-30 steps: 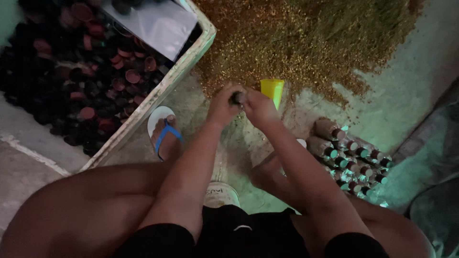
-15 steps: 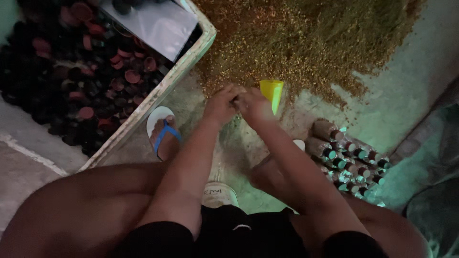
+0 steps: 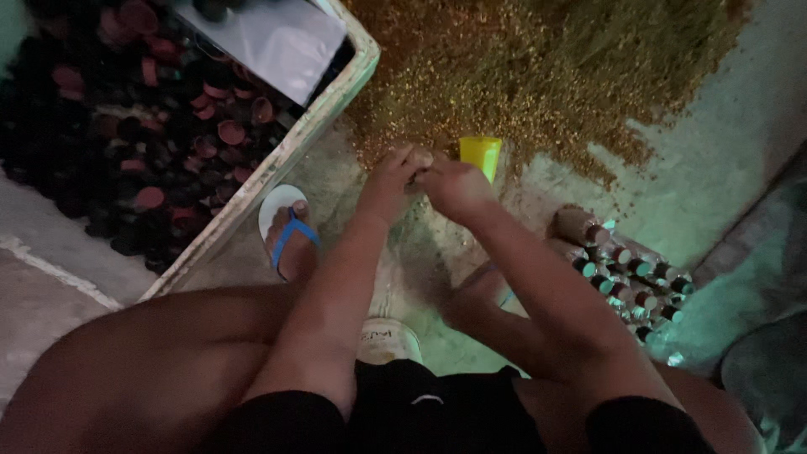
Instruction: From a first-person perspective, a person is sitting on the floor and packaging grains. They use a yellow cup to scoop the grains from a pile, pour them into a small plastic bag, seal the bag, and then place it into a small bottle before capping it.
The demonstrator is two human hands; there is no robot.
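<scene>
Down on the floor, my left hand (image 3: 391, 181) and right hand (image 3: 454, 187) meet, fingers pinched together around something small I cannot make out. Just beside them stands a yellow cup (image 3: 480, 155), at the edge of a golden grain pile (image 3: 538, 76).

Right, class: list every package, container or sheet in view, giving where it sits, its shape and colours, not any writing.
Crate: upper left, pale, rectangular, full of dark and reddish caps.
White sheet: lying on the crate's contents.
Yellow cup: beside the right hand.
Small bottles: right, lying in rows.
</scene>
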